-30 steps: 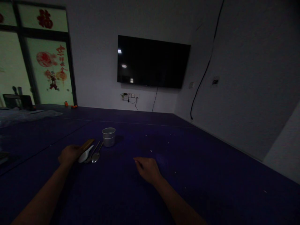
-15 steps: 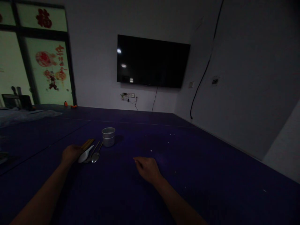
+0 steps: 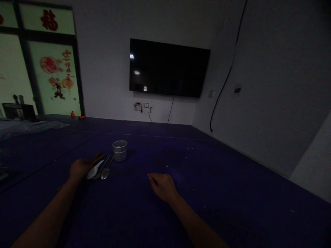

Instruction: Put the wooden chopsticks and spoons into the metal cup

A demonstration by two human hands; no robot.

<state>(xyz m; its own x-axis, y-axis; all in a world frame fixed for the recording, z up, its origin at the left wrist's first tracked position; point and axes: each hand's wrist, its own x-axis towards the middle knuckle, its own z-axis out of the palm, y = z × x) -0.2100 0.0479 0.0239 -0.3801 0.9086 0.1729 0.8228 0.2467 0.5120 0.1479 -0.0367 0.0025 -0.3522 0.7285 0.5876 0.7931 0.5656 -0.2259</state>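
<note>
My left hand (image 3: 79,168) is closed around a bunch of wooden chopsticks (image 3: 97,157); their far ends stick out past my fingers, and I cannot make out how many there are. Just right of it lie a white soup spoon (image 3: 94,170) and a metal spoon (image 3: 105,173), with another metal utensil partly hidden between them. A grey metal cup (image 3: 120,151) stands upright behind the spoons, open at the top. My right hand (image 3: 162,186) rests on the purple surface with its fingers curled in, and no object shows in it.
The purple tabletop (image 3: 144,213) carries small white specks. A crumpled clear plastic sheet (image 3: 33,127) and a dark holder (image 3: 19,111) are at the far left, near small orange items (image 3: 81,117). A black cable (image 3: 221,90) hangs along the right wall.
The chopsticks have shifted within my left hand and look more fanned out, with an end now showing behind the wrist. My right hand, the spoons and the cup have stayed put.
</note>
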